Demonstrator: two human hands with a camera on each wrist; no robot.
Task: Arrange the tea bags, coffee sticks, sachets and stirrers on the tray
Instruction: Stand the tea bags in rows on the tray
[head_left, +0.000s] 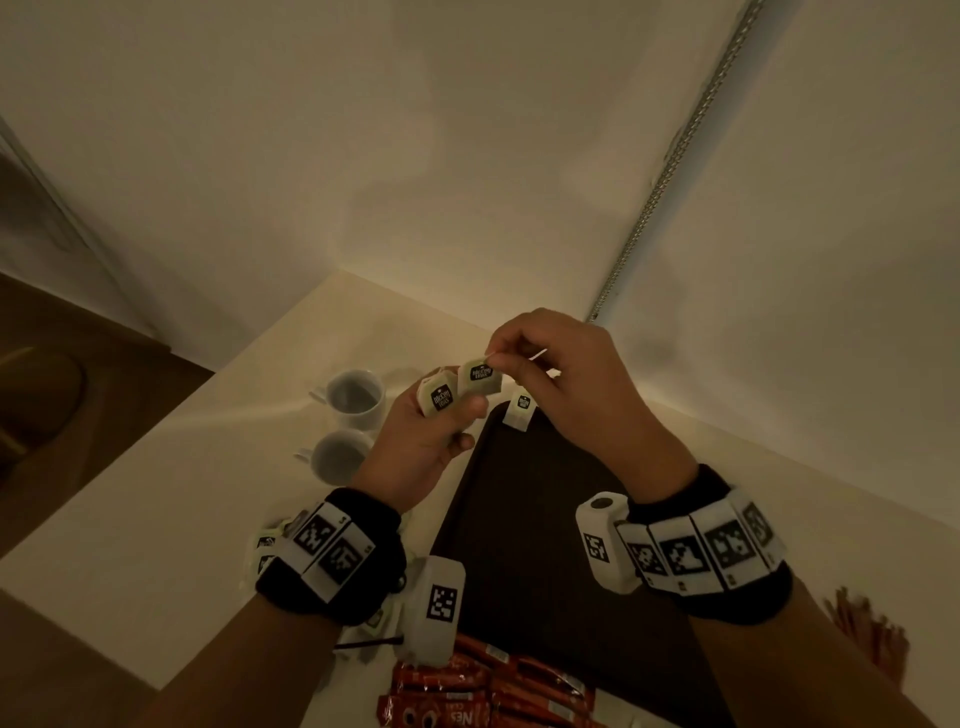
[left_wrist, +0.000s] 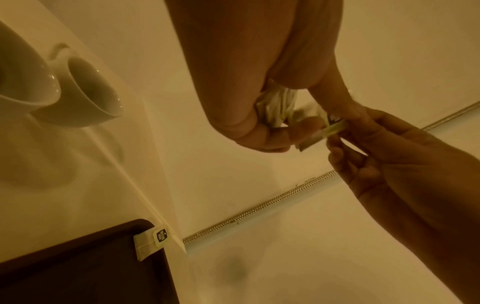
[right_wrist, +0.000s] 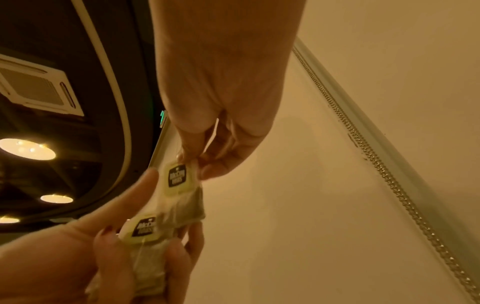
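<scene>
1. Our left hand (head_left: 426, 441) is raised over the far left corner of the dark tray (head_left: 524, 545), its fingers curled round a small bunch of tea bags (head_left: 437, 397), thumb pressed on the front of them.
2. Our right hand (head_left: 571, 384) is just to the right of the left one, thumb and forefinger pinching the top edge of a single tea bag (head_left: 480, 375) that touches the bunch.
3. In the right wrist view that pinched bag (right_wrist: 182, 197) hangs below our fingertips (right_wrist: 215, 170), its dark-printed tag facing the camera, with the bunch's tag (right_wrist: 141, 228) directly beneath it.
4. Below and just beyond our right hand, one tea bag (head_left: 521, 410) lies at the far corner of the tray, its tag over the rim.
5. Beyond and to the left of our left hand, two white cups (head_left: 353, 400) stand side by side on the pale table (head_left: 156, 493).
6. Near our left wrist, red coffee sticks (head_left: 467, 691) lie across the tray's near edge, and more tea bags (head_left: 267, 545) sit under the wristband.
7. Out past our right forearm lies a blurred pile of brownish sticks (head_left: 872, 634); we cannot tell whether they are stirrers.
</scene>
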